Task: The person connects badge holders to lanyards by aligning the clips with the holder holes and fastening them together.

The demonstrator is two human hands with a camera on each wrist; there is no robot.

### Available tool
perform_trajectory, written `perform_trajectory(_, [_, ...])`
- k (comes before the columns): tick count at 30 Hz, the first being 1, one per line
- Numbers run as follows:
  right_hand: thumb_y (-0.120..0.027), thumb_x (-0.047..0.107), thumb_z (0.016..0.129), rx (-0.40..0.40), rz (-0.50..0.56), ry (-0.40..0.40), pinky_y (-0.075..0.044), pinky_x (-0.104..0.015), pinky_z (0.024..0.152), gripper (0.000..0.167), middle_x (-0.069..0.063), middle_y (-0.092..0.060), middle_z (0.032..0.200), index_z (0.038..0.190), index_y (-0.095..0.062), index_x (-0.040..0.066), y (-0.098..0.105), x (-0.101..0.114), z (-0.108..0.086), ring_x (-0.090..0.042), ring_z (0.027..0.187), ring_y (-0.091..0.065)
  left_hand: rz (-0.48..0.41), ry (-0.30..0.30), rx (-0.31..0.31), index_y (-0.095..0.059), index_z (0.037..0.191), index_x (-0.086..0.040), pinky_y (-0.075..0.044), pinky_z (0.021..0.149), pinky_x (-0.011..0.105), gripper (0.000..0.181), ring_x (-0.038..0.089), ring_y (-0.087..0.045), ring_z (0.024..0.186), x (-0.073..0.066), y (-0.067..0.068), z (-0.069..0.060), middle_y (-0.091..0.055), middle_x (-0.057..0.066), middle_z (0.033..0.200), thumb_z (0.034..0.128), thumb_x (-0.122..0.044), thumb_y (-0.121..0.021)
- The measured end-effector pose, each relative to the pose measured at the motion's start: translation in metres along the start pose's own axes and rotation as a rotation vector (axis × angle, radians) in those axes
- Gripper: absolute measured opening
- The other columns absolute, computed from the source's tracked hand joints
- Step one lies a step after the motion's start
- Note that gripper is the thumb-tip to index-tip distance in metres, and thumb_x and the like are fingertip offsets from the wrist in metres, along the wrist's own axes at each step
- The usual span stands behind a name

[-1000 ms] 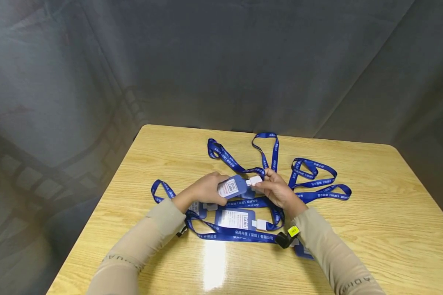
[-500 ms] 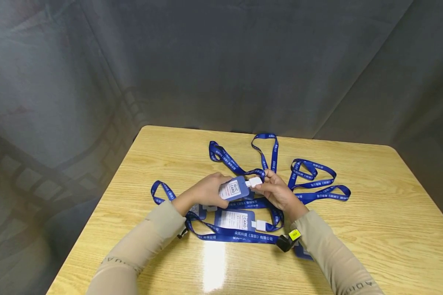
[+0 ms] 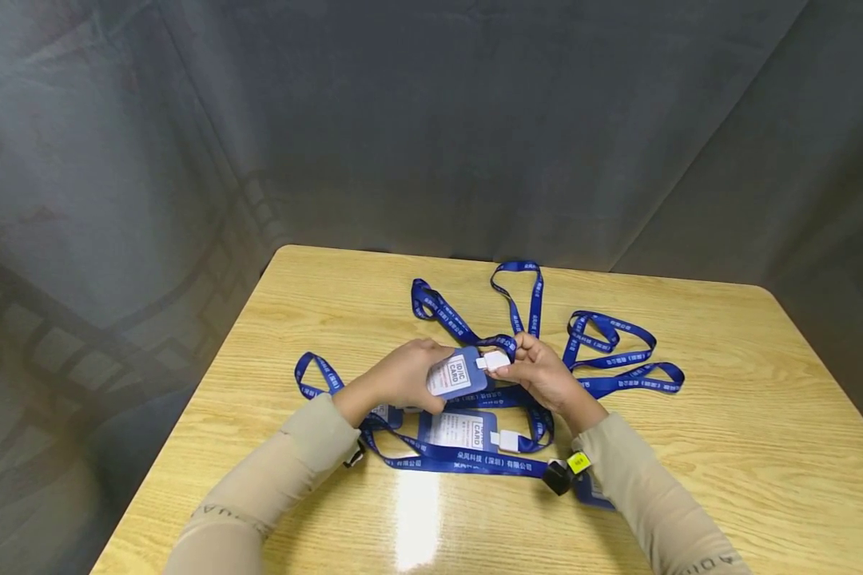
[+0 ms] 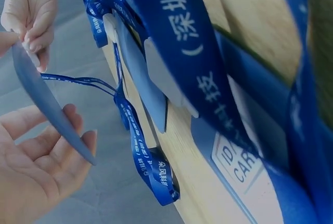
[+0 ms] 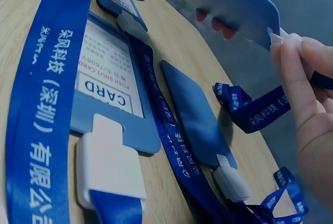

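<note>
My left hand point(image 3: 406, 375) grips a blue badge holder point(image 3: 467, 386) by its far-left end, thumb on one face and fingers behind. In the left wrist view this badge holder point(image 4: 39, 94) appears edge-on, raised above the table. My right hand point(image 3: 542, 375) pinches the white clip point(image 3: 498, 361) at the badge's other end, between thumb and index finger. The blue lanyard point(image 3: 451, 319) from that clip trails over the table toward the far side. In the right wrist view the pinched clip point(image 5: 291, 41) meets the badge's edge, partly covered by fingertips.
Below the hands lies another badge holder point(image 3: 456, 429) with its white clip point(image 3: 507, 441) and lanyard. Several blue lanyards point(image 3: 618, 357) spread across the wooden table point(image 3: 690, 479). One badge point(image 3: 591, 491) is partly under the right forearm. A grey cloth point(image 3: 431, 128) hangs behind.
The held badge and clip have moved slightly toward the person, and the badge face has turned a little. Its trailing lanyard has slid slightly right and nearer. Both hands keep their hold.
</note>
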State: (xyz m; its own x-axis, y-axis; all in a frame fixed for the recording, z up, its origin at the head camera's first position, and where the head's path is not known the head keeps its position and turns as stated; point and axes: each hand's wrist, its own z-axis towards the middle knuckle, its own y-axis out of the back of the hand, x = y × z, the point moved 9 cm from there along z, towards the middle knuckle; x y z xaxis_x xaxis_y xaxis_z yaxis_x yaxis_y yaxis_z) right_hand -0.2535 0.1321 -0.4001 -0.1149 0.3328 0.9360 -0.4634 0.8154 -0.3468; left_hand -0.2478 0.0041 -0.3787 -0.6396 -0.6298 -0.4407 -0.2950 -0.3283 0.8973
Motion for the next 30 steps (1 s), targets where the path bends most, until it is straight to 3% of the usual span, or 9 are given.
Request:
perform_trajectory(8, [-0.045,-0.022,0.074,0.027,-0.110,0.017,-0.048,-0.033,0.071,0.025,-0.002,-0.055,0.071,0.073,-0.030,-0.001,0.001,0.004,-0.002,-0.016,0.077,-0.060,0.000,-0.020,0.010,-0.045,0.122,0.003,-0.036,0.089,0.030,0.081,0.021,-0.048,0.101,-0.004,-0.002,0.001,-0.051,0.012,0.117,0.0542,-0.031,-0.072])
perform_trajectory(16, [-0.046,-0.022,0.072,0.016,-0.149,0.002,-0.049,-0.028,0.069,0.024,-0.006,-0.061,0.077,0.078,-0.040,0.000,0.002,0.002,-0.002,-0.016,0.073,-0.060,0.026,-0.018,0.009,-0.045,0.122,0.004,-0.034,0.091,0.030,0.081,0.025,-0.046,0.106,-0.004,-0.004,0.003,-0.049,0.014,0.119,0.0533,-0.031,-0.072])
perform_trajectory(22, [-0.049,-0.020,0.072,-0.038,-0.200,-0.013,-0.049,-0.027,0.067,0.024,-0.002,-0.059,0.072,0.078,-0.038,0.001,0.007,-0.001,0.001,-0.012,0.068,-0.058,0.075,-0.032,-0.003,-0.046,0.121,0.004,-0.037,0.088,0.030,0.081,0.024,-0.048,0.099,-0.005,-0.001,0.007,-0.052,0.013,0.116,0.0525,-0.031,-0.072])
perform_trajectory(28, [-0.049,-0.019,0.073,-0.103,-0.173,-0.044,-0.042,-0.017,0.054,0.027,0.004,-0.041,0.060,0.078,-0.034,0.003,0.013,-0.003,0.006,-0.004,0.055,-0.044,0.046,0.013,0.016,-0.042,0.124,0.004,-0.034,0.091,0.030,0.081,0.024,-0.046,0.104,0.002,-0.003,0.012,-0.049,0.014,0.119,0.0562,-0.030,-0.070])
perform_trajectory(30, [-0.051,-0.016,0.074,-0.132,-0.177,-0.060,-0.041,-0.018,0.055,0.023,0.003,-0.046,0.064,0.081,-0.038,0.002,0.015,-0.004,0.007,-0.005,0.058,-0.047,0.039,0.031,0.022,-0.041,0.125,0.004,-0.034,0.092,0.031,0.081,0.025,-0.045,0.105,0.005,-0.005,0.013,-0.048,0.015,0.120,0.0568,-0.031,-0.070])
